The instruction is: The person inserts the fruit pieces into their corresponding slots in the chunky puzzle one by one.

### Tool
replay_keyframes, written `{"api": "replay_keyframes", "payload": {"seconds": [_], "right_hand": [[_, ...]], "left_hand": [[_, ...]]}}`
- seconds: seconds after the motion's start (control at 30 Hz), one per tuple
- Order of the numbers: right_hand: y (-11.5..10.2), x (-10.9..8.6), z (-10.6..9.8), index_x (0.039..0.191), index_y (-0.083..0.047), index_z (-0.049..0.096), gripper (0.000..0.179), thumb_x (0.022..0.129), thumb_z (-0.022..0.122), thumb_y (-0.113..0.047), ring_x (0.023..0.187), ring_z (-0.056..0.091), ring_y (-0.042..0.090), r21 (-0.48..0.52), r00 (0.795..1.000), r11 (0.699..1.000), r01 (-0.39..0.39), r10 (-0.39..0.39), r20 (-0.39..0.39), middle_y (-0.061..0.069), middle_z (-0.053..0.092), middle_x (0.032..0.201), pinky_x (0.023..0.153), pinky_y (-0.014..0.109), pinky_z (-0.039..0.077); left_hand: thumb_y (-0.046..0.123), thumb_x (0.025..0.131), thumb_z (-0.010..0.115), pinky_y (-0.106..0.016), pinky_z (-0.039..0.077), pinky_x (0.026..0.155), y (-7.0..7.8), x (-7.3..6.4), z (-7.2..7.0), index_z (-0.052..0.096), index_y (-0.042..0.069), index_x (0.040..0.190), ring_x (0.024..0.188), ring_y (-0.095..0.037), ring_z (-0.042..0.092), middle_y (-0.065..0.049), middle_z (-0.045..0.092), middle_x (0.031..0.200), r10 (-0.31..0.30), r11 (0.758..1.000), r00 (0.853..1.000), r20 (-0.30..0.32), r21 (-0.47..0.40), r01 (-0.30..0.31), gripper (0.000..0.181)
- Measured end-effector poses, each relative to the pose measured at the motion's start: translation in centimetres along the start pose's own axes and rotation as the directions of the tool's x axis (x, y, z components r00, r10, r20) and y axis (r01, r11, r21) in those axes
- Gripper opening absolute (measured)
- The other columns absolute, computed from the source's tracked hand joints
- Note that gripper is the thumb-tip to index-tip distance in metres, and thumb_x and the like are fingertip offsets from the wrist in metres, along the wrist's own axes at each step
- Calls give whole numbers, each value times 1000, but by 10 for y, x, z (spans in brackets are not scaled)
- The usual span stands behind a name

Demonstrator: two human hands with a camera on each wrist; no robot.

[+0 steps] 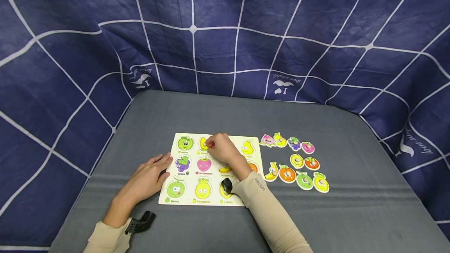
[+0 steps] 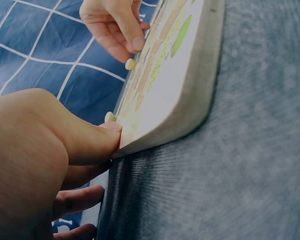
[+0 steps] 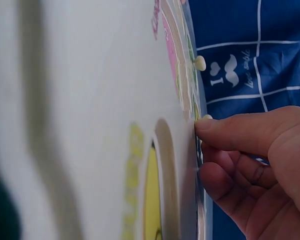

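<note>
A pale fruit puzzle board (image 1: 190, 169) lies on the table, showing printed fruits and names. My right hand (image 1: 225, 149) reaches over its top row, thumb and fingers pinching the small knob (image 3: 206, 117) of a yellow fruit piece (image 1: 202, 143). That piece is partly hidden by the fingertips. At the top left corner sits a green apple piece (image 1: 185, 143). My left hand (image 1: 147, 177) rests at the board's left edge, fingers extended, with the thumb (image 2: 110, 131) touching the edge in the left wrist view. The right forearm covers part of the board's right side.
Loose fruit pieces lie right of the board, among them a peach (image 1: 268, 140), grapes (image 1: 294, 143), a banana (image 1: 272, 171), an orange (image 1: 287, 173), a melon (image 1: 304, 180) and a pineapple (image 1: 321, 182). Behind the grey table (image 1: 218, 108) hangs a blue checked cloth (image 1: 218, 46).
</note>
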State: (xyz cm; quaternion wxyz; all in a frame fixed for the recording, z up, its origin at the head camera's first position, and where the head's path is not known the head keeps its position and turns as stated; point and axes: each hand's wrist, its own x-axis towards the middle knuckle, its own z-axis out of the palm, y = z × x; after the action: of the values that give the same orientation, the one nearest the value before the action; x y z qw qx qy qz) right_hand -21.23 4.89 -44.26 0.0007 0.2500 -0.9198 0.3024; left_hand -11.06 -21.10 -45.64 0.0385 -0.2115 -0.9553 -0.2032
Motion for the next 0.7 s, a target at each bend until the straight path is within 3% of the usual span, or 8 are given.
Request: {"api": "replay_keyframes", "payload": {"seconds": [0.1,0.2,0.3,0.4,0.5,0.7], "right_hand": [[2,-3,-2,62,-8,57,25,78,67,8,55,32,6,-8,1000,1000,18,-18,-8,-4,43,57,53,19,28],[5,-8,-5,59,-12,45,35,79,66,7,53,27,5,7,999,999,37,-37,-35,-7,33,56,51,19,24],[8,-14,-9,63,-9,60,23,80,67,5,54,36,5,28,997,999,30,-28,-65,-6,44,57,52,18,31],[9,-19,-12,88,-2,76,7,83,71,1,61,50,7,44,997,999,-8,12,-72,-1,62,69,59,19,43],[9,-22,-17,96,1,77,12,85,72,-2,64,54,8,53,997,998,-37,41,-69,1,66,73,60,20,45],[13,-27,-28,98,2,76,14,87,71,-3,63,56,8,73,995,996,-46,52,-88,1,67,73,60,21,47]], "left_hand": [[5,89,70,-64,41,91,0,0,0,58,-5,134,127,-47,48,-21,51,143,-3,1000,1000,4,5,3,48],[5,89,70,-64,41,91,-1,0,0,58,-6,135,128,-47,48,-21,51,143,-4,1000,1000,7,7,4,48],[6,90,69,-64,41,91,-1,0,0,58,-5,135,128,-47,48,-21,51,143,-3,1000,1000,7,7,3,48],[5,90,69,-64,41,92,-1,0,0,57,-6,135,128,-47,48,-22,51,143,-3,1000,1000,8,4,3,48],[5,90,69,-64,40,93,-1,0,0,57,-6,135,128,-47,48,-22,50,143,-4,1000,1000,9,-1,4,48],[5,90,69,-65,40,93,0,0,0,57,-6,135,128,-47,48,-22,50,143,-3,1000,1000,10,-4,4,48]]}}
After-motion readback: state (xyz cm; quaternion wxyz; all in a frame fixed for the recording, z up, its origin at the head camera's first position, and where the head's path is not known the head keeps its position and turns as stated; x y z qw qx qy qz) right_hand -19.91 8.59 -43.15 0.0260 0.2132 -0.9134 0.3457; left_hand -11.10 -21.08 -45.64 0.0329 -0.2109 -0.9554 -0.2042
